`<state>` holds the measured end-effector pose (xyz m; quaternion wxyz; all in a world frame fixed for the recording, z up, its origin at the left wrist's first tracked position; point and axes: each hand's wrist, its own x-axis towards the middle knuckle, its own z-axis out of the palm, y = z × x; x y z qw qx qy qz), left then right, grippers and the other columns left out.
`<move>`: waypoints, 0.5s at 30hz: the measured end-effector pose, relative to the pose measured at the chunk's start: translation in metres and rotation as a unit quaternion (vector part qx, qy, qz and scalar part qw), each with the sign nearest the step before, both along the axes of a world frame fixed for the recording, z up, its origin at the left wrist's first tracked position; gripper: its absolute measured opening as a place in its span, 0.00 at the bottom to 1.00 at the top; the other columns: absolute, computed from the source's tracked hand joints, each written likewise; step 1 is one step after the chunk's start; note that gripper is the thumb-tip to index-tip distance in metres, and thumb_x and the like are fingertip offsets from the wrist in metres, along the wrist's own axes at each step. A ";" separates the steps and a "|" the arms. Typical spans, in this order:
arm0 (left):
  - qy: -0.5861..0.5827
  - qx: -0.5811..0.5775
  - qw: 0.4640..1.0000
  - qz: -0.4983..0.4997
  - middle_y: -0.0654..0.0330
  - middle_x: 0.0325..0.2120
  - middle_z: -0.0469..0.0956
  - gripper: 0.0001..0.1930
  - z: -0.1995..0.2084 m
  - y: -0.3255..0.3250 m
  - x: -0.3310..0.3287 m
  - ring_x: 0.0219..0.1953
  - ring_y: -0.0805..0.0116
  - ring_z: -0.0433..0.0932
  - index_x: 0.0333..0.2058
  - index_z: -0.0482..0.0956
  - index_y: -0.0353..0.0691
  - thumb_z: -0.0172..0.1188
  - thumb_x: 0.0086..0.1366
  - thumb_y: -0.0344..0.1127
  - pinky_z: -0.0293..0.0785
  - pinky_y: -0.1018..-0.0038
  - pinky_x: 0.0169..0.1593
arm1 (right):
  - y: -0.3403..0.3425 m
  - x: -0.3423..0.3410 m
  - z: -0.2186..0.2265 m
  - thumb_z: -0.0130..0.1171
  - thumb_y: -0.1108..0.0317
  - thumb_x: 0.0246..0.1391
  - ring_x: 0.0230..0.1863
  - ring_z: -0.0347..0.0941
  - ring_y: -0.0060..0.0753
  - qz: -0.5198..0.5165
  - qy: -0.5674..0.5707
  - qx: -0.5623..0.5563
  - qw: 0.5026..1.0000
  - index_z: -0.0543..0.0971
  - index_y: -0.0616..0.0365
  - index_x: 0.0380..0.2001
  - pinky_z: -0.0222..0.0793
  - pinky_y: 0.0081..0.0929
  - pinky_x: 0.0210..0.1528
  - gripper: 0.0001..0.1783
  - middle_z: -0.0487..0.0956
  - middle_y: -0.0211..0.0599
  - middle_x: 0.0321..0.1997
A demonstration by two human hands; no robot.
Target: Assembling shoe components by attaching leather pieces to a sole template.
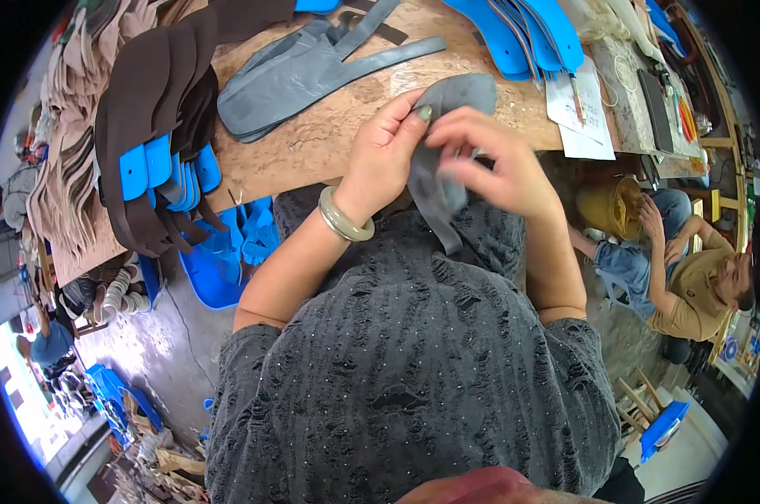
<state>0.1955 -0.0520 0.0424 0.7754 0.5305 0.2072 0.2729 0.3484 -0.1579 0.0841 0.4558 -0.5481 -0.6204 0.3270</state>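
My left hand (pixel 378 160) grips a grey leather shoe piece (pixel 465 89) at the table's front edge, its thumb pressed on the surface. The piece has a rounded sole-shaped end, and a narrow strap hangs down toward my lap. Over its right side is my right hand (pixel 507 168), fingers bent and thumb smeared by motion; whether it grips the leather is unclear. Farther back on the table, left of my hands, lies a stack of similar grey leather pieces (pixel 283 84) with long straps.
Dark brown strips with blue ends (pixel 157 84) overhang the wooden table (pixel 312 155) at left. Blue sole pieces (pixel 514 42) and paper sheets (pixel 588 139) lie at back right. Below left stands a blue bin (pixel 207 281). A seated person (pixel 691 286) holds a yellowish bucket (pixel 602 206) at right.
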 end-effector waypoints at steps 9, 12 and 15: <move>0.081 0.382 0.919 0.061 0.45 0.57 0.72 0.27 0.003 -0.025 0.016 0.56 0.57 0.76 0.63 0.64 0.33 0.45 0.65 0.19 0.74 0.70 0.54 | -0.004 -0.010 -0.018 0.56 0.70 0.61 0.35 0.77 0.16 -0.210 0.214 -0.038 0.953 0.79 0.64 0.45 0.74 0.17 0.22 0.12 0.82 0.31 0.35; 0.081 0.451 0.886 0.070 0.44 0.59 0.69 0.30 -0.002 -0.022 0.017 0.57 0.52 0.75 0.65 0.60 0.35 0.46 0.63 0.18 0.74 0.67 0.56 | -0.004 -0.010 -0.017 0.56 0.69 0.61 0.34 0.78 0.17 -0.218 0.189 -0.040 0.957 0.80 0.64 0.44 0.74 0.18 0.21 0.12 0.83 0.31 0.35; 0.087 0.483 0.868 0.078 0.42 0.58 0.69 0.32 -0.004 -0.019 0.017 0.56 0.50 0.75 0.67 0.57 0.36 0.46 0.63 0.18 0.74 0.66 0.55 | 0.001 -0.006 -0.021 0.56 0.69 0.61 0.33 0.78 0.17 -0.214 0.146 -0.018 0.966 0.81 0.63 0.43 0.75 0.18 0.22 0.11 0.83 0.32 0.34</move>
